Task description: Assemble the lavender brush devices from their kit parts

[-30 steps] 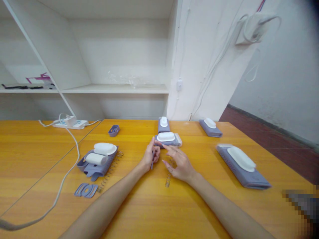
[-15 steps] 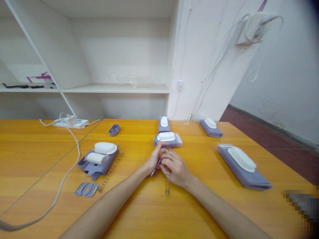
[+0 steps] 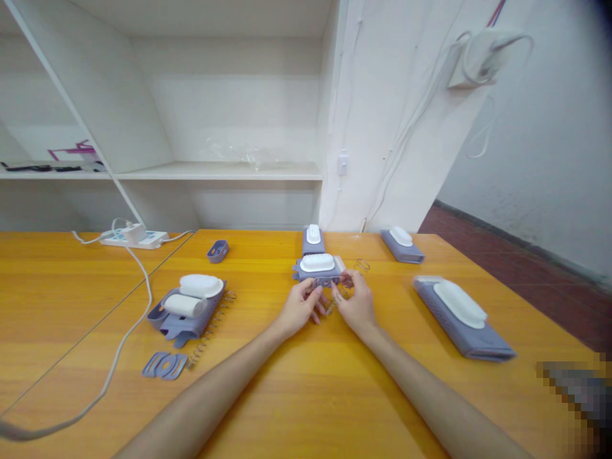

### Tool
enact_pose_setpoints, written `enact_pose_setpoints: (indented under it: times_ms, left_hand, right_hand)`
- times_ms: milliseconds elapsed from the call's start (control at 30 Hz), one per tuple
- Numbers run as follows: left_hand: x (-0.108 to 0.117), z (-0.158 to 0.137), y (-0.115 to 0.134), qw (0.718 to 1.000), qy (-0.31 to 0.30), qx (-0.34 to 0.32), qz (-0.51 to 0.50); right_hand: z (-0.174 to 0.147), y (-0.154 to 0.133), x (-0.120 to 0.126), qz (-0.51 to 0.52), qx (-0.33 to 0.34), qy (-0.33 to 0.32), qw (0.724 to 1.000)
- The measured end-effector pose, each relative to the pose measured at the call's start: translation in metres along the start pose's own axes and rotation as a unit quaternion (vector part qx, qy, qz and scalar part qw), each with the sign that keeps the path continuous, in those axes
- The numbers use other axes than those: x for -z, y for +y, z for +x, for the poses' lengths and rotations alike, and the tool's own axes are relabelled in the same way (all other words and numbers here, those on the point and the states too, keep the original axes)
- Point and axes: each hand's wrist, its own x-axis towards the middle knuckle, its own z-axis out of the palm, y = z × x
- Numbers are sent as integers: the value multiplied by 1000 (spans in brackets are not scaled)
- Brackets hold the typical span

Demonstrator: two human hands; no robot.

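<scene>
Over the middle of the table, my left hand pinches one end of a small grey-purple plastic plate with openings in it. My right hand is closed at the plate's other end, with a thin metal coil spring in its fingers. One end of that spring sticks out beyond the hand and the rest trails below it, partly hidden. Just behind both hands lies a grey-purple case with a white bristled brush head. Whether the plate touches this case I cannot tell.
At left are an opened case with white parts, a second spring and a similar flat plate. A small purple cap stands farther back. More cases lie right. A power strip trails a white cable.
Both hands have moved slightly apart. The plate has turned from steeply tilted to level between them. The spring has swung from hanging below my right hand to projecting up and right.
</scene>
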Motion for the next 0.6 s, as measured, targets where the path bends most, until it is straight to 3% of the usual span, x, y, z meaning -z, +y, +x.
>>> enact_pose_setpoints:
  times_ms: [133, 367, 600]
  left_hand:
    - [2, 4, -6, 997, 71, -24, 36]
    - [6, 7, -6, 989, 146, -12, -4]
    - [8, 4, -3, 991, 133, -20, -19]
  right_hand:
    - [0, -6, 2, 22, -1, -22, 1000]
    - [-4, -16, 13, 70, -107, -32, 991]
    - [0, -11, 10, 189, -147, -49, 970]
